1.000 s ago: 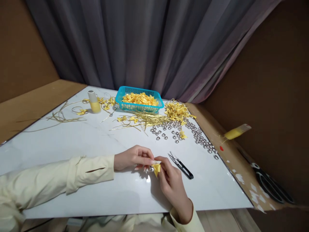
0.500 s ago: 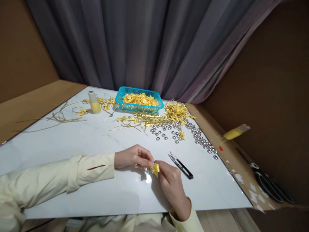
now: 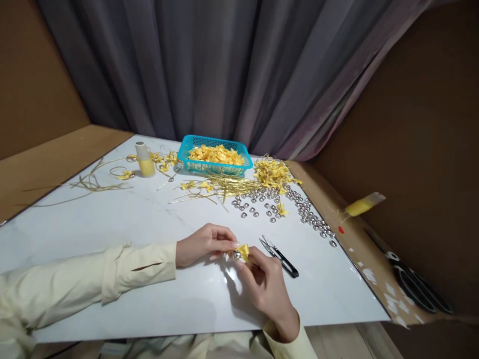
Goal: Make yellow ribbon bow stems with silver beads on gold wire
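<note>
- Surface (image 3: 149, 314): white, below both hands.
- Right hand (image 3: 267, 280): half-curled at bow's right edge; can't tell if gripping.
- Left hand (image 3: 205, 244): fingertips pinching bow's left side.
- Yellow bow (image 3: 244, 251): directly between hands, neither clearly nearer; long axis unclear, partly covered.
- Silver bead (image 3: 236, 254): bow's lower left, beside left fingertips.

A glossy yellow bow (image 3: 244, 251) and silver bead (image 3: 237, 254), seemingly touching, sit between the hands (image 3: 209, 243).
</note>
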Demonstrator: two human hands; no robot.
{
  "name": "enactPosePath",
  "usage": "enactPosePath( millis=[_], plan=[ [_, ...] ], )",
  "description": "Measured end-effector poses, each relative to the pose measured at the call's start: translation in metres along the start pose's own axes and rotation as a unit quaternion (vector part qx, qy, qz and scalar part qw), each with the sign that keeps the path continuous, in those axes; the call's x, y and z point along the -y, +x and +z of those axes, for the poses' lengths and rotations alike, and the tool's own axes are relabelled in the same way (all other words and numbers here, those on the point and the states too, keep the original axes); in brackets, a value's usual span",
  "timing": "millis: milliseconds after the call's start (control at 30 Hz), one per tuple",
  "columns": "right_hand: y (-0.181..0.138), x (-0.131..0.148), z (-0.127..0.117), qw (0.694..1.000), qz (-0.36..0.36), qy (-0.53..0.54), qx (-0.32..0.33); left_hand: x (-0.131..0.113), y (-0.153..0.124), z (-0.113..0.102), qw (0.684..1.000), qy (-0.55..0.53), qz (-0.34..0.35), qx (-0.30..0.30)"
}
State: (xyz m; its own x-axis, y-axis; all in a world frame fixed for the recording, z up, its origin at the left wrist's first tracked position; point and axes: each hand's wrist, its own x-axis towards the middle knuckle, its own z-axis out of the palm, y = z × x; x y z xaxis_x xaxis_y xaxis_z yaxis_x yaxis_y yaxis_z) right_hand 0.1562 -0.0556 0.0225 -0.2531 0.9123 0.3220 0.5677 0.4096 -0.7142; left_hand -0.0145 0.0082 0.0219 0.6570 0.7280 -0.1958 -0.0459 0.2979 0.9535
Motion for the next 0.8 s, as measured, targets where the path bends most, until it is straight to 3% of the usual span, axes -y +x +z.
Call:
enactPosePath(
  millis=[267,567,800],
  plan=[
    [0.000,0.002,0.007,1.000,0.025,0.003,-0.014,0.004,0.001,0.001,0.999,0.001,0.005,-0.038],
    [-0.001,-0.002,0.012,0.995,0.013,-0.023,-0.101,0.001,0.000,0.002,0.998,0.021,0.021,-0.059],
    [-0.003,-0.006,0.016,0.978,-0.077,-0.115,-0.154,0.003,0.000,0.002,0.996,0.042,0.027,-0.074]
  ],
)
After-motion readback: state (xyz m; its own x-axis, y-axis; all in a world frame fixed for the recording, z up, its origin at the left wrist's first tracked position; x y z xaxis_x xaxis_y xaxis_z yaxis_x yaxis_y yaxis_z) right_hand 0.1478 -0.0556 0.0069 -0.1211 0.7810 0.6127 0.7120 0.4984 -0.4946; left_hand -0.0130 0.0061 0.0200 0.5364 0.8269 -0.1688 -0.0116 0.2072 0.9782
